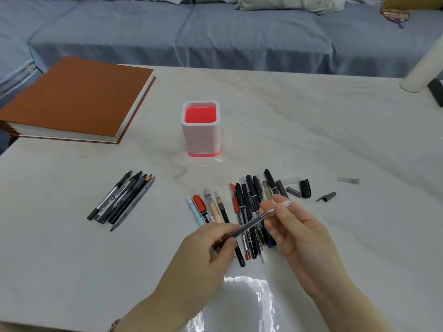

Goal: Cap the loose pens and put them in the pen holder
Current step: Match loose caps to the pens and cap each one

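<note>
The left hand [206, 250] grips a slim grey pen [249, 227] by its lower barrel. The right hand [299, 233] pinches a clear plastic cap [280, 206] at the pen's tip. Beyond lie a pile of pens [249, 197], dark loose caps [305, 188] and a tidy row of uncapped pens [122, 197] on the glossy marbled table [335, 128]. Farther back stands the squarish white pen holder [201, 137], red inside.

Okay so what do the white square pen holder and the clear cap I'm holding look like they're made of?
White square pen holder: probably matte plastic, given rounded moulded corners and a red glow at its base. Clear cap pinched in the right hand: seemingly hard glossy plastic, fully see-through.
</note>
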The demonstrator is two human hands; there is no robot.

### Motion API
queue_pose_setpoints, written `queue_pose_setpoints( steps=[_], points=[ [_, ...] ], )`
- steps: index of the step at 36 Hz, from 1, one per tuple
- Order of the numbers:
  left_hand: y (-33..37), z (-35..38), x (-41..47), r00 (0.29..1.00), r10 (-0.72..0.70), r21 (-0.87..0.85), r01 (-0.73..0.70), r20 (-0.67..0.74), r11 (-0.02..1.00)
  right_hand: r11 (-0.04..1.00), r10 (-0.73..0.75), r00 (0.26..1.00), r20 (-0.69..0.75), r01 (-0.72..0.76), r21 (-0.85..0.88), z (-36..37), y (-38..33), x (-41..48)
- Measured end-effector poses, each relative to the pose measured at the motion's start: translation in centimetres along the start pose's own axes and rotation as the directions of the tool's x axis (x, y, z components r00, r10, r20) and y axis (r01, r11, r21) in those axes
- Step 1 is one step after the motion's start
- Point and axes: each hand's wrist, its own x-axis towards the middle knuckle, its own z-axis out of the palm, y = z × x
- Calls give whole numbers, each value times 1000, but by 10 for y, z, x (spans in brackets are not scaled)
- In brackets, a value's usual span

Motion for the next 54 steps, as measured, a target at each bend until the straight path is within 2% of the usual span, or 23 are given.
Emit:
queue_pose_setpoints(
  steps=[3, 7, 10, 16, 20, 24, 27, 29, 31, 34, 37, 39, 41, 43, 44, 46, 47, 50, 52, 54],
  points=[
    [-2, -1, 1, 999, 37, -5, -37, -8, 999, 998, 38, 998, 50, -35, -59, 1, 2, -1],
    [-1, -4, 0, 997, 75, -6, -76, -27, 997, 996, 37, 998, 47, -33, -84, 1, 4, -1],
    [2, -5, 0, 989, 96, -31, -100, -112, 994, 996, 9, 999, 41, -5, -87, 3, 5, -2],
    [-3, 2, 3, 928, 251, 92, -234, -274, 968, 991, -126, 990, 61, 128, -34, 11, 7, -1],
    [0, -2, 8, 923, 201, 4, -211, -327, 977, 982, -183, 980, 73, 186, -43, 17, 10, 3],
    [-1, -6, 15, 944, 63, -157, -119, -324, 980, 980, -195, 979, 66, 198, -36, 25, 5, 8],
    [-1, -7, 20, 941, 60, -161, -119, -332, 980, 977, -207, 977, 49, 209, -45, 34, 6, 12],
    [-5, -9, 23, 926, 111, -100, -157, -360, 983, 978, -204, 979, 23, 205, -37, 39, 8, 15],
    [-9, -11, 26, 890, 241, 49, -241, -388, 969, 981, -194, 981, -5, 194, -22, 42, 10, 17],
    [-14, -13, 34, 815, 445, 294, -352, -371, 889, 984, -180, 983, -29, 179, -12, 45, 13, 20],
    [-15, -17, 38, 775, 517, 379, -384, -364, 842, 987, -158, 986, -42, 159, 10, 47, 15, 20],
    [-15, -18, 36, 799, 468, 329, -357, -378, 874, 987, -158, 987, -41, 158, -2, 47, 16, 21],
    [-13, -20, 33, 882, 277, 107, -256, -381, 961, 988, -152, 988, -32, 152, -11, 48, 17, 21],
    [-14, -23, 31, 950, 93, -93, -126, -298, 988, 992, -125, 992, -2, 125, -19, 50, 19, 21],
    [-16, -26, 30, 968, 67, -114, -97, -244, 989, 994, -106, 994, 14, 106, -34, 50, 21, 20],
    [-24, -35, 29, 985, 70, -10, -73, -159, 997, 994, -64, 997, 35, 67, -82, 51, 24, 21],
    [-31, -40, 29, 986, 69, 103, -54, -152, 993, 991, -53, 998, 29, 56, -119, 49, 24, 23],
    [-58, -62, 33, 947, 136, 445, 8, -292, 895, 945, -93, 995, -24, 81, -318, 41, 21, 30],
    [-77, -75, 37, 927, 140, 590, 100, -347, 801, 828, -172, 985, -34, 126, -546, 34, 18, 36],
    [-86, -85, 41, 920, 71, 637, 211, -386, 741, 685, -229, 973, 10, 168, -709, 29, 16, 42]
  ],
)
